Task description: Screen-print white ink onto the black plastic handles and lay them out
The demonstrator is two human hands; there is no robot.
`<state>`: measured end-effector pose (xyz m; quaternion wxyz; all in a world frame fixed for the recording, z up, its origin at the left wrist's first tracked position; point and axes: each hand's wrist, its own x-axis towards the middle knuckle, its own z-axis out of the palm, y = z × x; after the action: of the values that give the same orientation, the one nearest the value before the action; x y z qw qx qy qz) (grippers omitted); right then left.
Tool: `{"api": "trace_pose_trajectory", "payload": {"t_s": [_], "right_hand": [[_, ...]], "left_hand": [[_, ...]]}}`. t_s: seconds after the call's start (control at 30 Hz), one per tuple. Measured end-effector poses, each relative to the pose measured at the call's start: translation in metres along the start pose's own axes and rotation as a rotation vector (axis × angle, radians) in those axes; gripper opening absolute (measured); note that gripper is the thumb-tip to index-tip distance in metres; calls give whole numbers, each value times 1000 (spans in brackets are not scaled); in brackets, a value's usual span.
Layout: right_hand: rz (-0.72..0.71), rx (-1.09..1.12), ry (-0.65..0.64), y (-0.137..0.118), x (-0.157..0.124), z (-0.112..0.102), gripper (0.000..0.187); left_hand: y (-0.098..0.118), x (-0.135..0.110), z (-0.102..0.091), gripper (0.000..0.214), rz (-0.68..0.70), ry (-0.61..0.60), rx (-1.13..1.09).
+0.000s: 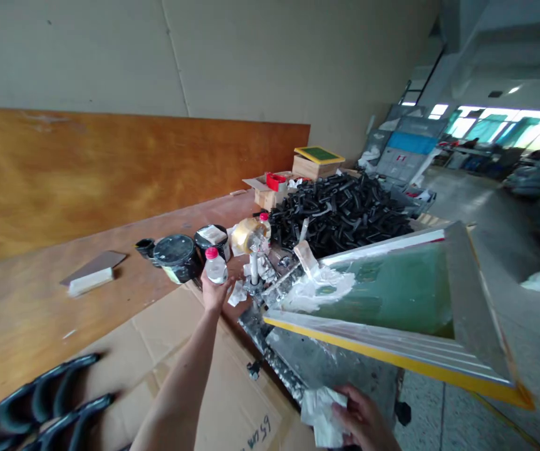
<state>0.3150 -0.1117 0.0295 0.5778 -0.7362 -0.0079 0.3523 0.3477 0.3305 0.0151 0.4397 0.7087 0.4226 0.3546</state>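
My left hand [213, 292] is closed around a small clear plastic bottle [215, 269] with a pinkish-red cap, held upright beside two black tubs. One tub [175, 250] has a dark lid; on the other tub [223, 235] lies something white and folded. Low in the view, my right hand [361, 416] pinches a crumpled white tissue [324, 410]. Above it a screen-printing frame [387, 360] with green mesh lies tilted, white paste [319, 288] smeared over its left end. A paste-covered squeegee or scraper [306, 258] rests in that paste.
Behind the frame rises a pile of black curved plastic parts [340, 210]. Flat cardboard [223, 388] covers the near table, with more black parts [44, 401] at left. A tape roll [244, 236], a second red-capped bottle [264, 224] and an open carton [265, 198] stand farther back.
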Motion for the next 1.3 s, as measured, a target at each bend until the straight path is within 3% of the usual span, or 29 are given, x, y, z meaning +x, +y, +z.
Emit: {"api": "trace_pose_trajectory", "payload": {"t_s": [0.17, 0.3, 0.4, 0.5, 0.67, 0.8, 0.87, 0.93, 1.1, 1.3], "right_hand": [[-26, -13, 20, 3, 0, -10, 53], [-29, 36, 29, -9, -6, -12, 50], [-47, 16, 25, -24, -9, -22, 51], [-146, -42, 22, -41, -7, -40, 49], [-370, -109, 14, -58, 8, -70, 40], [-438, -141, -78, -65, 18, -89, 39], [-462, -159, -121, -70, 18, -99, 38], [-484, -186, -148, -77, 15, -110, 36], [-527, -231, -247, -89, 5, -137, 37], [-515, -226, -282, -86, 11, -150, 39]], "left_hand": [[-8, 9, 6, 55, -81, 64, 65], [6, -17, -13, 61, -103, 106, 89], [24, -62, -39, 64, -35, 89, 55], [43, -125, -67, 63, 16, 35, 66], [84, -243, -95, 62, 144, -204, 435], [122, -321, -87, 50, 415, -353, 689], [139, -347, -76, 47, 510, -407, 806], [154, -365, -62, 46, 519, -438, 923], [180, -378, -33, 50, 399, -476, 1141], [202, -373, -19, 50, 457, -531, 1273]]}}
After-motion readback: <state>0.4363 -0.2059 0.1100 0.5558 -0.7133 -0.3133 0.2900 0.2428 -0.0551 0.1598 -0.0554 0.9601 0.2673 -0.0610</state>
